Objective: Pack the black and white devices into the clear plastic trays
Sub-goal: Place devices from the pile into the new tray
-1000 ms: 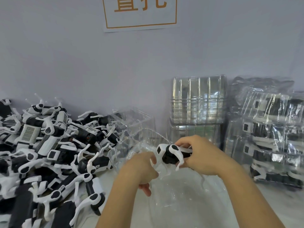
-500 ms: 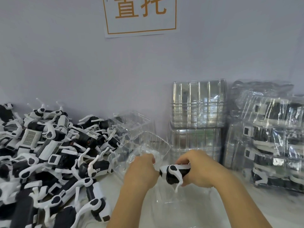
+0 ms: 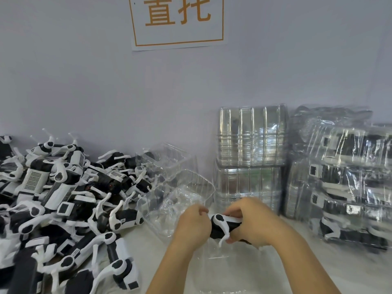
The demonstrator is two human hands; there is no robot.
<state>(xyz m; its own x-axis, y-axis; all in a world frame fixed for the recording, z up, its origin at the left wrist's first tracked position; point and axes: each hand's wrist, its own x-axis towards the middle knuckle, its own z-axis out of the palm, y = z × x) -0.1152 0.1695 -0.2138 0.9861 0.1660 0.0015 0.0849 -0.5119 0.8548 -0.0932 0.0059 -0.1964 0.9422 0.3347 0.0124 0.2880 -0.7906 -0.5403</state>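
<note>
A black and white device point(image 3: 220, 227) lies crosswise between my two hands, just above a clear plastic tray point(image 3: 229, 272) on the table in front of me. My right hand point(image 3: 252, 223) grips its right end with curled fingers. My left hand point(image 3: 192, 224) is curled round its left end, hiding that end. An open clear tray point(image 3: 203, 183) stands just behind my hands. A big heap of loose black and white devices point(image 3: 63, 200) covers the table's left side.
Two stacks of empty clear trays point(image 3: 250, 158) stand against the wall behind my hands. Packed trays with devices point(image 3: 347, 187) are piled at the right. A paper sign point(image 3: 178, 20) hangs on the wall above. Pale tabletop point(image 3: 350, 272) shows at the lower right.
Both hands have brought the device down and slightly right, from above the rear open tray toward the near tray. The device has turned to lie more level.
</note>
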